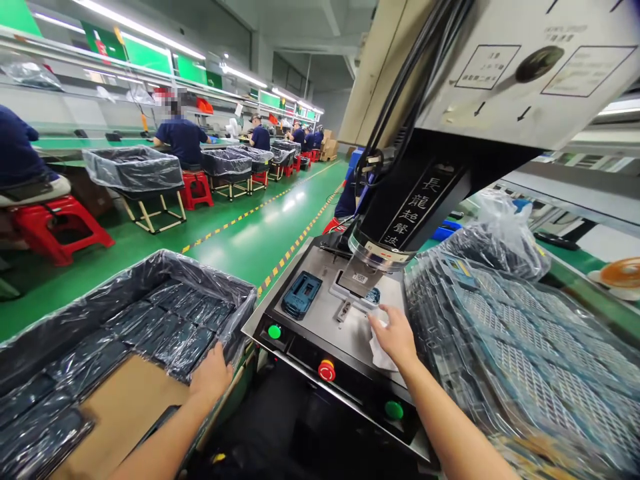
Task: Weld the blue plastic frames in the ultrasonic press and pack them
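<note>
Along the far left, co-workers in navy shirts [183, 139] sat on red stools [196, 188] at a long green bench [85, 143], with plastic-lined bins on frames beside them. Nearer, at the lower left, stood a large bin lined with black plastic [125, 293], packed with flat, dark, wrapped items [185, 333] and partly covered by a cardboard sheet [120, 417]. The left hand [213, 377] lay against the bin's right edge, its fingers [200, 380] pressed on the plastic liner; whether they pinched it, I could not tell.

To the right stood an ultrasonic welder [415, 200], its steel plate [345, 333] carrying a blue plastic part in a recessed holder [301, 295] at the plate's left side. The welder's metal head [357, 277] hung low over the plate's back edge, just right of that part. A white cloth [381, 353] lay near the plate's front right edge, touching the right hand [395, 335]. Those fingers [377, 319] sat close together over the cloth, though I could not tell whether they gripped it. Beyond the hand, at the right, rose a stack of clear plastic trays [525, 360], bagged in clear film.
</note>
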Demonstrator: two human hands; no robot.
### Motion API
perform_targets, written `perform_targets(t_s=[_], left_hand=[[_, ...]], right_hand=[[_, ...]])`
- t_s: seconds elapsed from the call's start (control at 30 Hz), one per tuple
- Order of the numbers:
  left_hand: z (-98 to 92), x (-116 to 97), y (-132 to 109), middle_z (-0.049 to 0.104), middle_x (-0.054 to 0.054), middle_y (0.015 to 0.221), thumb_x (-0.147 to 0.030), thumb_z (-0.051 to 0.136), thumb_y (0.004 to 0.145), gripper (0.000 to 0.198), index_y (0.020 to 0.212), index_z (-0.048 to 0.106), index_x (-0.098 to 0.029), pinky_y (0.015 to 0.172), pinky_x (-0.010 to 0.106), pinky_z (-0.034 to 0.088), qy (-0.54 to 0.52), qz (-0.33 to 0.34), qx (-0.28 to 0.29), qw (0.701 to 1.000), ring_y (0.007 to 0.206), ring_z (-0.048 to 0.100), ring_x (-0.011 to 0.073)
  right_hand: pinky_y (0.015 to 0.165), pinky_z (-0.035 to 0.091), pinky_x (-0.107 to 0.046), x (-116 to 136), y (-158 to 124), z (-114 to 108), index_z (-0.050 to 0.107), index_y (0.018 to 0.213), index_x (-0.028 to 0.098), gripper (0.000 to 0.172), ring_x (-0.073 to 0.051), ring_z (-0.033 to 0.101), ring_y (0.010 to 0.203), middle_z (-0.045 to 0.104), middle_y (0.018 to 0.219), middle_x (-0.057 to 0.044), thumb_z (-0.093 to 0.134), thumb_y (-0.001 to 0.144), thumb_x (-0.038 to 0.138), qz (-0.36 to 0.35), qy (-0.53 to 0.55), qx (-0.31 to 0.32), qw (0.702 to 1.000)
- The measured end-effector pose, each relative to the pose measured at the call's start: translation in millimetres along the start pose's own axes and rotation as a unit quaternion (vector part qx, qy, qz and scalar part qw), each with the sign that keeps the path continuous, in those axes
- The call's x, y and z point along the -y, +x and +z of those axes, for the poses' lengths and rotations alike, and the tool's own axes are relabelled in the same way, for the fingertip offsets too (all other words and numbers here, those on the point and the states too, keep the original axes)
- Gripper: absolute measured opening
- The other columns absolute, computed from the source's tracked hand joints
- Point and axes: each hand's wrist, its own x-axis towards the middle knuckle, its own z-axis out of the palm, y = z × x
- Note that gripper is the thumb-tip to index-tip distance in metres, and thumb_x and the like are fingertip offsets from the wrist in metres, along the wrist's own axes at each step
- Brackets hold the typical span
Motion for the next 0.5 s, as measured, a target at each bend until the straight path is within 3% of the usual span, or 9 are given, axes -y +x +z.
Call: perform_targets(t_s=[0.1, 0.23, 0.5], left_hand=[[1.0, -0.4, -0.4, 0.054, 0.023, 0.132, -0.029, 0.040, 0.089, 0.056, 0.140, 0.034, -0.007, 0.092, 0.044, 0.046, -0.006, 0.004, -0.003, 1.000, 0.116, 0.059, 0.0345], [0.8, -1.0, -0.7, 0.054, 0.024, 0.132, -0.028, 0.041, 0.089, 0.056, 0.140, 0.035, -0.006, 0.090, 0.046, 0.046, -0.015, 0.002, -0.003, 1.000, 0.114, 0.060, 0.0353], [-0.9, -1.6, -1.7, 0.053, 0.024, 0.134, -0.028, 0.041, 0.089, 0.056, 0.140, 0.034, -0.006, 0.090, 0.044, 0.046, -0.008, 0.007, 0.003, 1.000, 0.110, 0.061, 0.0335]], right_hand=[[0.105, 0.039, -0.044, -9.3, 23.1, 18.0, 0.062, 0.112, 0.012, 0.048, -0.030, 0.055, 0.118, 0.063, 0.120, -0.018, 0.057, 0.079, 0.046, -0.007, -0.043, 0.012, 0.999], [0.106, 0.039, -0.043, -11.0, 37.4, 32.4, 0.061, 0.117, 0.008, 0.050, -0.031, 0.054, 0.121, 0.059, 0.127, -0.021, 0.058, 0.082, 0.044, -0.008, -0.093, 0.077, 0.993], [0.101, 0.042, -0.039, -8.0, 54.9, 36.5, 0.069, 0.108, 0.011, 0.038, -0.028, 0.059, 0.113, 0.067, 0.116, -0.017, 0.055, 0.086, 0.039, -0.024, -0.112, 0.100, 0.988]])
